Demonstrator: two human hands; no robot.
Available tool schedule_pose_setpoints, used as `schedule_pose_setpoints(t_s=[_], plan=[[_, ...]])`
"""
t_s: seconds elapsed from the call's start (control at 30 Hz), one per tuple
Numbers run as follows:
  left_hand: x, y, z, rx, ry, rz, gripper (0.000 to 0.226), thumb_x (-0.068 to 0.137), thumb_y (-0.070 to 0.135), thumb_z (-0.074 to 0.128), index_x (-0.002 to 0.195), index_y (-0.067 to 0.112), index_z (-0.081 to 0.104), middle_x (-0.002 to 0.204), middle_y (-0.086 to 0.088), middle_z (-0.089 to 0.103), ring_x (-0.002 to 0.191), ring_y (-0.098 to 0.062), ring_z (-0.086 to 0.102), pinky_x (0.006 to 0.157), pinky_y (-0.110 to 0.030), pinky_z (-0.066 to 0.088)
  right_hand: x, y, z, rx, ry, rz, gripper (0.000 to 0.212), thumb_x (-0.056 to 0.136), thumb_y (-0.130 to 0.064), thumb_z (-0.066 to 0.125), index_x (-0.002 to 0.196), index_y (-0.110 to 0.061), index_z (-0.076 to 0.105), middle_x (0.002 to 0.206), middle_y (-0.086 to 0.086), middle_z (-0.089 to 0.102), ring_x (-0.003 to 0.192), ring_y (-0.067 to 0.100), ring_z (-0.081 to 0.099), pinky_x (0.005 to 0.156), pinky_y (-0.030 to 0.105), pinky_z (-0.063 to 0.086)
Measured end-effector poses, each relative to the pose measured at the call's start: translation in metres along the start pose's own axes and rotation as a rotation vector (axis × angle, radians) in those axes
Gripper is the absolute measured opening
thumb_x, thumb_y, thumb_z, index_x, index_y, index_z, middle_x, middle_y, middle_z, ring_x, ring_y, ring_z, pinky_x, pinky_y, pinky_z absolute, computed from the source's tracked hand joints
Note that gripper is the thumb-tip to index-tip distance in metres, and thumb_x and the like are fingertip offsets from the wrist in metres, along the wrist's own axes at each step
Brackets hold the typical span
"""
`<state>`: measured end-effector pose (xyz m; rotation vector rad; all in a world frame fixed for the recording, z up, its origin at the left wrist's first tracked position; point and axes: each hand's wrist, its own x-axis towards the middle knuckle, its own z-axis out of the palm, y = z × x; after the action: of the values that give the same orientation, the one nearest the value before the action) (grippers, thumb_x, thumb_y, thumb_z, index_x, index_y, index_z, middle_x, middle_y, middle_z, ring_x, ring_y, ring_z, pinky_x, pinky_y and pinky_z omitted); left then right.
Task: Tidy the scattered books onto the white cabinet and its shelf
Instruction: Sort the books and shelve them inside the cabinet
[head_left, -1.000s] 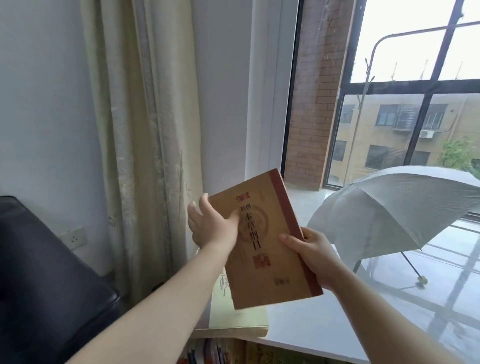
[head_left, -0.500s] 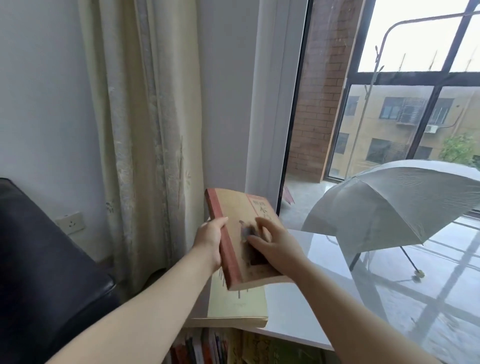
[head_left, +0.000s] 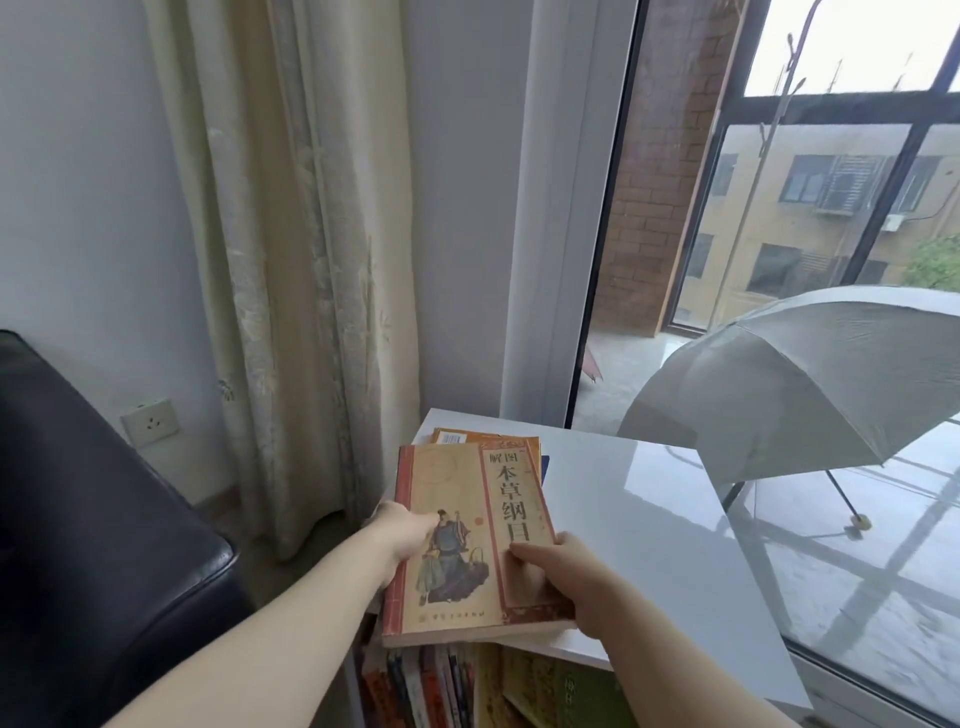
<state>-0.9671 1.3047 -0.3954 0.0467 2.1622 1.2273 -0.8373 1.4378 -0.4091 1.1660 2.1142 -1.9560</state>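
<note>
A tan book (head_left: 470, 540) with a red spine, a robed figure and large characters on its cover lies face up over the left end of the white cabinet top (head_left: 634, 525). My left hand (head_left: 402, 530) grips its spine edge, thumb on the cover. On the opposite side my right hand (head_left: 558, 577) holds the lower right corner, thumb on top. Under it lies an orange book (head_left: 488, 439), with a blue edge showing beneath. Several upright books (head_left: 441, 686) fill the shelf below the top.
A black leather seat (head_left: 93, 545) stands at the left. A cream curtain (head_left: 291, 260) hangs behind the cabinet's left end, next to a wall socket (head_left: 150, 421). Beyond the window glass an open grey umbrella (head_left: 810, 379) rests on the balcony floor.
The book was turned over from its plain back to its picture cover and lowered flat over the stack on the cabinet. Both hands moved down with it and the view tilted down.
</note>
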Motion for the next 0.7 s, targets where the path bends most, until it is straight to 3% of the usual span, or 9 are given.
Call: schedule_pose_setpoints(t_s=[0.07, 0.23, 0.33, 0.4, 0.47, 0.57, 0.7], plan=[[-0.001, 0.003, 0.002, -0.077, -0.008, -0.005, 0.044, 0.087, 0.027, 0.062, 0.127, 0.012, 0.05, 0.113, -0.015, 0.063, 0.098, -0.032, 0.063, 0.082, -0.042, 0.052, 0.001, 0.0, 0.003, 0.013, 0.01, 0.019, 0.032, 0.086, -0.037, 0.062, 0.11, -0.02, 0.05, 0.104, 0.005, 0.068, 0.09, 0.02, 0.069, 0.081, 0.039, 0.058], [-0.011, 0.012, 0.008, -0.156, -0.044, -0.037, 0.029, 0.088, 0.021, 0.06, 0.115, 0.013, 0.054, 0.115, -0.017, 0.062, 0.104, -0.034, 0.06, 0.092, -0.044, 0.049, -0.008, 0.0, -0.003, 0.015, -0.008, 0.093, 0.031, 0.089, -0.047, 0.055, 0.105, -0.02, 0.052, 0.094, 0.006, 0.072, 0.081, 0.019, 0.072, 0.079, 0.036, 0.058], [-0.015, 0.006, 0.014, -0.094, 0.011, -0.054, 0.05, 0.078, 0.028, 0.064, 0.123, 0.014, 0.049, 0.135, -0.018, 0.042, 0.116, -0.033, 0.051, 0.1, -0.041, 0.043, -0.018, 0.002, -0.008, 0.054, -0.059, 0.118, 0.036, 0.088, -0.052, 0.053, 0.103, -0.02, 0.056, 0.091, 0.002, 0.073, 0.077, 0.017, 0.071, 0.068, 0.029, 0.055], [-0.019, -0.002, 0.018, -0.034, 0.082, -0.068, 0.058, 0.076, 0.027, 0.067, 0.127, 0.013, 0.045, 0.144, -0.018, 0.025, 0.12, -0.033, 0.046, 0.1, -0.038, 0.042, -0.026, 0.007, -0.014, 0.065, -0.094, 0.14, 0.04, 0.085, -0.055, 0.056, 0.104, -0.02, 0.057, 0.092, 0.001, 0.074, 0.081, 0.018, 0.071, 0.075, 0.03, 0.056], [-0.028, -0.005, 0.019, -0.091, 0.021, -0.089, 0.061, 0.072, 0.027, 0.069, 0.128, 0.011, 0.048, 0.133, -0.019, 0.044, 0.112, -0.034, 0.053, 0.095, -0.042, 0.046, -0.033, 0.008, -0.018, 0.093, -0.118, 0.103, 0.037, 0.086, -0.047, 0.061, 0.107, -0.017, 0.057, 0.091, 0.004, 0.074, 0.077, 0.019, 0.072, 0.066, 0.028, 0.058], [-0.048, -0.004, 0.021, -0.224, -0.116, -0.106, 0.028, 0.091, 0.025, 0.058, 0.113, 0.007, 0.056, 0.105, -0.017, 0.063, 0.095, -0.032, 0.057, 0.084, -0.039, 0.044, -0.048, 0.01, -0.033, 0.106, -0.064, -0.031, 0.036, 0.084, -0.038, 0.066, 0.108, -0.013, 0.059, 0.092, 0.009, 0.074, 0.077, 0.023, 0.073, 0.06, 0.027, 0.056], [-0.065, 0.008, 0.025, -0.342, -0.193, -0.085, 0.034, 0.086, 0.036, 0.064, 0.107, 0.009, 0.062, 0.098, -0.015, 0.065, 0.097, -0.034, 0.058, 0.097, -0.044, 0.04, -0.066, 0.009, -0.056, 0.105, -0.011, -0.163, 0.035, 0.083, -0.042, 0.066, 0.104, -0.014, 0.063, 0.093, 0.008, 0.074, 0.08, 0.024, 0.073, 0.069, 0.031, 0.058]])
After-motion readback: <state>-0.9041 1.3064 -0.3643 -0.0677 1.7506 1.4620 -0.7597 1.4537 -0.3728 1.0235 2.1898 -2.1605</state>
